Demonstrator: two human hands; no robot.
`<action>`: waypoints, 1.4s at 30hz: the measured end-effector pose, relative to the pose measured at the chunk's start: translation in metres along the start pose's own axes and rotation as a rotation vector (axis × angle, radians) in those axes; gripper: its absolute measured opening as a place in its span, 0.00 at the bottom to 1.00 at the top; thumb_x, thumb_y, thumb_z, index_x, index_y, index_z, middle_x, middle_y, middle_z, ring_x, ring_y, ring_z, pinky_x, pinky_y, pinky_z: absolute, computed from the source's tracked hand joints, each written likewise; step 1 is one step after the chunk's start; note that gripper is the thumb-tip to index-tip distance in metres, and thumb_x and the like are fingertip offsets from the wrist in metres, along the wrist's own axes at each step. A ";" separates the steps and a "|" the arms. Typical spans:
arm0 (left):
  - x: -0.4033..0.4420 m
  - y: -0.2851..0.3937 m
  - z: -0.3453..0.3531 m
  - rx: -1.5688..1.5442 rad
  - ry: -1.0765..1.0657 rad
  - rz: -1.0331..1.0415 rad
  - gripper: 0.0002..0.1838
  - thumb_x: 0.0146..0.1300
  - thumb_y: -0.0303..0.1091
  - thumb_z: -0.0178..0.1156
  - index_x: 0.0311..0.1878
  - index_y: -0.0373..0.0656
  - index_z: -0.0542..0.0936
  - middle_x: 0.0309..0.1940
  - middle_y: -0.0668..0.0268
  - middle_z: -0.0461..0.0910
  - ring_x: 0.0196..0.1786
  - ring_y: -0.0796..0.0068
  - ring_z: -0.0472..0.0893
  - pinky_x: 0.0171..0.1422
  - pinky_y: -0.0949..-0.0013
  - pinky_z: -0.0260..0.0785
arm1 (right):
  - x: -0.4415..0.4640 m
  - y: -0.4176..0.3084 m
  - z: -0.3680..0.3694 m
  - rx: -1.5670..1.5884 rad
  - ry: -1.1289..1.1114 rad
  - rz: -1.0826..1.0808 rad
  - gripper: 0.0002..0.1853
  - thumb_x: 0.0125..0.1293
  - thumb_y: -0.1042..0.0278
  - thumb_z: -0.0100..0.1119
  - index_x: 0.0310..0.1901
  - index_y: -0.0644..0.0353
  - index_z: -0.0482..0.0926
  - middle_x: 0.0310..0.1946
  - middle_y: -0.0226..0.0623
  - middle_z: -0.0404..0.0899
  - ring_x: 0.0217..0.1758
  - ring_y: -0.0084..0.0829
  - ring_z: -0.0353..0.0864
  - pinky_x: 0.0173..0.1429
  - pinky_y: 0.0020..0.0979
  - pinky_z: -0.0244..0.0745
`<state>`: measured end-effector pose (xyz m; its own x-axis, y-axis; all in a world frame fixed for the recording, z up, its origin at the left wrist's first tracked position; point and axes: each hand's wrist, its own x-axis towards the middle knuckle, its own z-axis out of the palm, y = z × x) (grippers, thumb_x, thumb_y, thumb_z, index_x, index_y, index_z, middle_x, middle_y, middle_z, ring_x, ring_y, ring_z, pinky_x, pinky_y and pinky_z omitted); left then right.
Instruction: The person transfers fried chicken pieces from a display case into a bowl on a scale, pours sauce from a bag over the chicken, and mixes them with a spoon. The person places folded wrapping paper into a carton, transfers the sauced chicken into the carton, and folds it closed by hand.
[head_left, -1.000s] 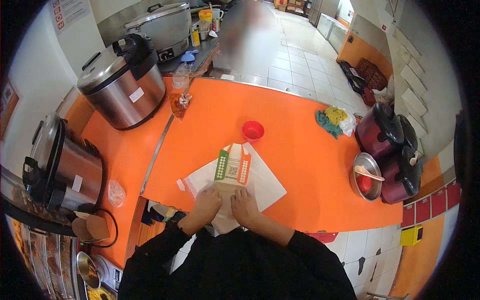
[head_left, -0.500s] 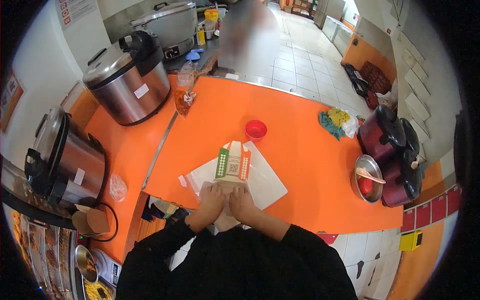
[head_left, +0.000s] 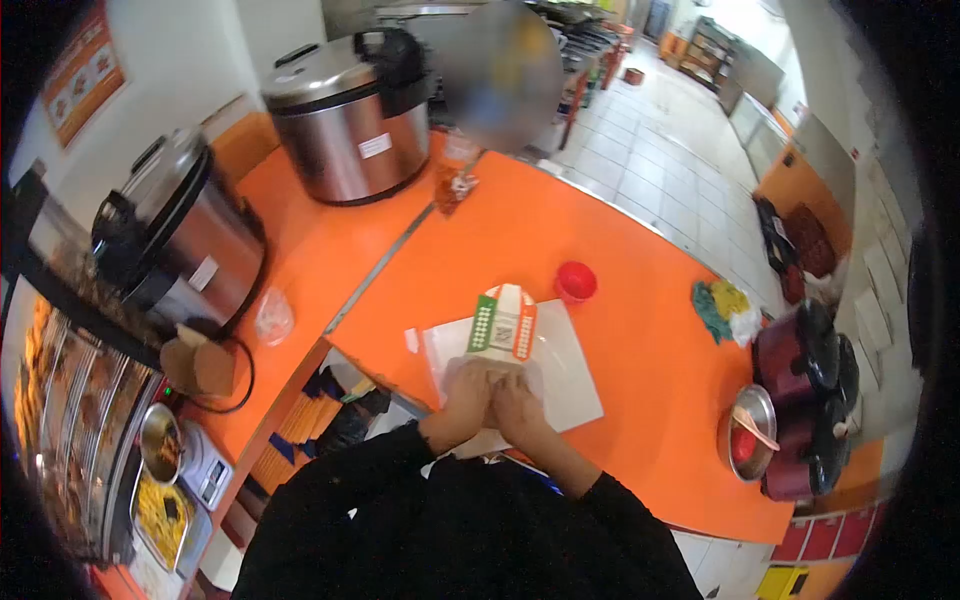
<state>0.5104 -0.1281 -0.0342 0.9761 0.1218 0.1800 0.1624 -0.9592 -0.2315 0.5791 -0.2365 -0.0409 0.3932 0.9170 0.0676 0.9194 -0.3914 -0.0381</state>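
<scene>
A paper food box (head_left: 506, 326) with green and orange printed sides lies on stacked white sheets (head_left: 565, 375) at the near part of the orange table. Clear plastic film or a bag surrounds its near end. My left hand (head_left: 468, 393) and my right hand (head_left: 518, 402) are close together at that end, fingers curled on the plastic. Just beyond the box stands a red bowl (head_left: 576, 283).
Two steel cookers (head_left: 350, 130) stand at the left, near a crumpled plastic bag (head_left: 274, 317). To the right are a metal bowl (head_left: 750, 440) with a spoon, dark red cookers (head_left: 797, 350) and cloths (head_left: 722, 308). An open drawer or shelf (head_left: 310, 415) shows below the table's left edge.
The view has turned to the left, so the table appears rotated and shifted right. My hands have drawn closer together at the box's near end, still on the plastic.
</scene>
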 end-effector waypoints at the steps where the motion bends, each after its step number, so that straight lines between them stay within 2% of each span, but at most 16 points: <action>1: -0.003 0.001 0.005 -0.065 0.020 0.001 0.13 0.55 0.35 0.55 0.43 0.44 0.81 0.38 0.64 0.77 0.48 0.67 0.73 0.51 0.63 0.63 | 0.000 -0.001 0.003 0.040 -0.035 0.028 0.17 0.57 0.71 0.51 0.47 0.71 0.73 0.46 0.52 0.72 0.52 0.50 0.73 0.56 0.43 0.71; 5: -0.007 -0.018 -0.039 -0.315 0.011 0.088 0.13 0.56 0.34 0.55 0.44 0.42 0.79 0.40 0.61 0.76 0.48 0.65 0.74 0.55 0.64 0.65 | 0.000 -0.003 -0.023 0.296 -0.017 0.150 0.13 0.59 0.72 0.49 0.43 0.70 0.76 0.41 0.54 0.72 0.48 0.53 0.74 0.52 0.46 0.72; 8: -0.034 -0.052 -0.089 -0.575 0.208 0.138 0.13 0.56 0.29 0.58 0.45 0.39 0.74 0.44 0.58 0.75 0.52 0.56 0.74 0.61 0.59 0.64 | 0.001 -0.008 -0.060 0.478 -0.027 0.232 0.12 0.59 0.76 0.45 0.42 0.69 0.76 0.40 0.56 0.73 0.46 0.56 0.75 0.52 0.49 0.71; 11: -0.093 -0.100 -0.141 -0.912 0.354 -0.195 0.14 0.56 0.27 0.60 0.47 0.40 0.74 0.48 0.56 0.75 0.55 0.53 0.73 0.60 0.59 0.66 | 0.004 -0.009 -0.094 0.404 0.084 0.095 0.14 0.57 0.81 0.43 0.44 0.68 0.76 0.42 0.55 0.76 0.47 0.55 0.76 0.52 0.47 0.71; 14: -0.177 -0.154 -0.128 -0.846 0.650 -0.699 0.16 0.59 0.28 0.62 0.50 0.39 0.74 0.49 0.57 0.75 0.54 0.57 0.75 0.59 0.62 0.66 | 0.019 -0.030 -0.117 0.476 0.287 0.039 0.10 0.60 0.79 0.48 0.40 0.67 0.77 0.40 0.52 0.78 0.44 0.49 0.78 0.51 0.43 0.73; 16: -0.241 -0.185 -0.104 -0.683 0.860 -0.983 0.17 0.60 0.30 0.62 0.52 0.39 0.72 0.50 0.56 0.73 0.51 0.61 0.74 0.55 0.66 0.66 | 0.038 -0.068 -0.139 0.626 0.278 0.148 0.08 0.67 0.72 0.50 0.42 0.66 0.77 0.39 0.47 0.78 0.43 0.42 0.80 0.49 0.37 0.74; 19: -0.343 -0.214 -0.096 -0.644 1.075 -1.419 0.21 0.62 0.31 0.62 0.56 0.40 0.68 0.51 0.61 0.69 0.52 0.68 0.72 0.53 0.66 0.68 | 0.070 -0.151 -0.152 0.873 0.292 0.005 0.09 0.67 0.70 0.51 0.44 0.66 0.76 0.39 0.46 0.78 0.42 0.39 0.80 0.47 0.36 0.74; 20: -0.371 -0.219 -0.103 -0.550 1.116 -1.514 0.21 0.62 0.32 0.62 0.57 0.41 0.68 0.51 0.61 0.68 0.51 0.69 0.71 0.52 0.68 0.68 | 0.079 -0.179 -0.152 0.790 0.258 -0.096 0.10 0.68 0.68 0.55 0.46 0.64 0.76 0.38 0.39 0.79 0.41 0.29 0.80 0.47 0.29 0.74; 22: -0.415 -0.231 -0.106 -0.404 1.212 -1.723 0.22 0.61 0.33 0.63 0.56 0.39 0.68 0.50 0.62 0.66 0.45 0.74 0.70 0.46 0.72 0.67 | 0.094 -0.249 -0.160 0.910 0.031 -0.199 0.12 0.67 0.66 0.57 0.47 0.63 0.76 0.37 0.39 0.80 0.41 0.29 0.81 0.46 0.28 0.74; 25: -0.461 -0.239 -0.110 -0.343 1.154 -1.794 0.24 0.62 0.37 0.63 0.57 0.36 0.67 0.51 0.58 0.66 0.42 0.71 0.71 0.45 0.74 0.67 | 0.115 -0.339 -0.124 1.107 -0.211 -0.456 0.18 0.66 0.61 0.59 0.50 0.64 0.74 0.38 0.42 0.81 0.38 0.31 0.83 0.44 0.29 0.78; 28: -0.511 -0.258 -0.062 -0.143 0.818 -1.757 0.26 0.62 0.38 0.63 0.58 0.34 0.67 0.52 0.55 0.67 0.42 0.68 0.73 0.48 0.73 0.69 | 0.121 -0.421 -0.137 0.958 -0.399 -0.515 0.29 0.65 0.49 0.58 0.57 0.65 0.67 0.39 0.49 0.80 0.38 0.39 0.83 0.44 0.36 0.78; 29: -0.505 -0.266 -0.076 -0.561 0.896 -1.867 0.28 0.62 0.39 0.63 0.60 0.33 0.66 0.52 0.52 0.67 0.47 0.63 0.74 0.54 0.68 0.69 | 0.122 -0.446 -0.138 0.871 -0.390 -0.553 0.30 0.64 0.48 0.58 0.58 0.65 0.66 0.39 0.50 0.80 0.38 0.42 0.83 0.44 0.38 0.78; 31: -0.500 -0.282 -0.076 -0.696 0.992 -1.860 0.26 0.61 0.33 0.63 0.59 0.33 0.66 0.53 0.52 0.69 0.52 0.62 0.74 0.58 0.67 0.67 | 0.123 -0.483 -0.132 0.697 -0.374 -0.621 0.32 0.63 0.47 0.58 0.59 0.64 0.65 0.39 0.52 0.79 0.38 0.46 0.83 0.44 0.42 0.77; 34: -0.502 -0.305 -0.046 -0.812 1.206 -1.721 0.23 0.58 0.23 0.59 0.58 0.34 0.67 0.54 0.53 0.71 0.56 0.63 0.74 0.61 0.67 0.66 | 0.131 -0.509 -0.087 0.547 -0.331 -0.718 0.27 0.64 0.56 0.58 0.59 0.65 0.66 0.41 0.50 0.80 0.43 0.46 0.82 0.49 0.43 0.75; 38: -0.473 -0.323 -0.038 -0.917 1.580 -1.800 0.23 0.56 0.15 0.50 0.57 0.35 0.67 0.54 0.54 0.72 0.57 0.65 0.74 0.64 0.67 0.64 | 0.145 -0.517 -0.067 0.491 -0.288 -0.731 0.21 0.64 0.63 0.54 0.56 0.65 0.72 0.43 0.52 0.80 0.46 0.48 0.80 0.52 0.46 0.73; 42: -0.465 -0.327 -0.034 -0.830 1.618 -1.803 0.25 0.57 0.13 0.46 0.59 0.36 0.68 0.55 0.56 0.73 0.57 0.66 0.74 0.64 0.66 0.64 | 0.157 -0.512 -0.081 0.492 -0.285 -0.748 0.17 0.64 0.65 0.52 0.52 0.65 0.76 0.42 0.51 0.80 0.44 0.49 0.80 0.49 0.45 0.74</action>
<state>-0.0017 0.1206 -0.0095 -0.7412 0.6712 -0.0084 -0.1503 -0.1537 0.9766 0.1710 0.1017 0.0700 -0.3747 0.9271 0.0008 0.8002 0.3238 -0.5048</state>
